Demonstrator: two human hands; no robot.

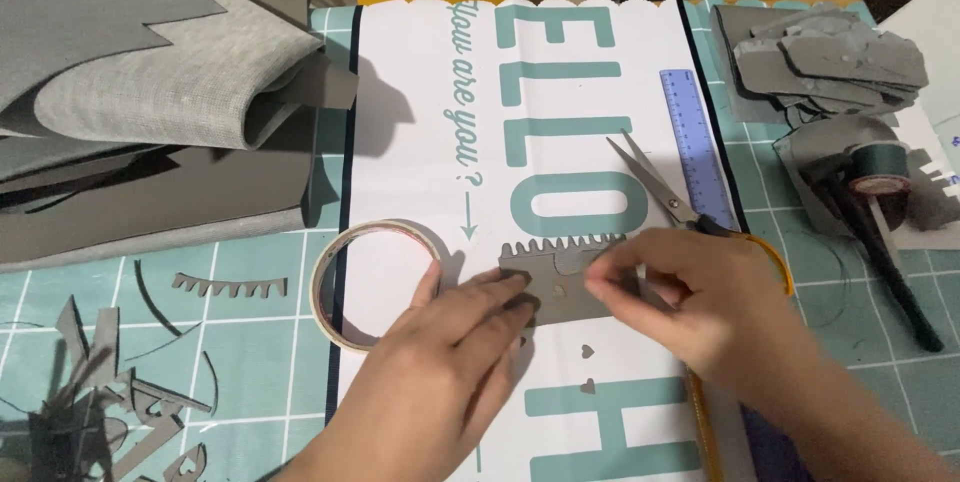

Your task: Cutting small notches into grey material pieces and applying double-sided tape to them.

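The grey cut-out piece (pixel 560 277) you're working on has a toothed upper edge and lies flat on the white printed sheet (pixel 420 122), near its middle. Your left hand (pixel 455 347) presses it down with flat, extended fingers; your right hand (pixel 690 297) pinches its right end between fingertips. Scissors (pixel 655 182) lie just behind, beside a purple ruler (pixel 692 137). A tape ring (pixel 372 284) touches your left thumb. Folded grey fabric (pixel 150 92) and scraps (pixel 110 392) crowd the green cutting mat (pixel 250 342).
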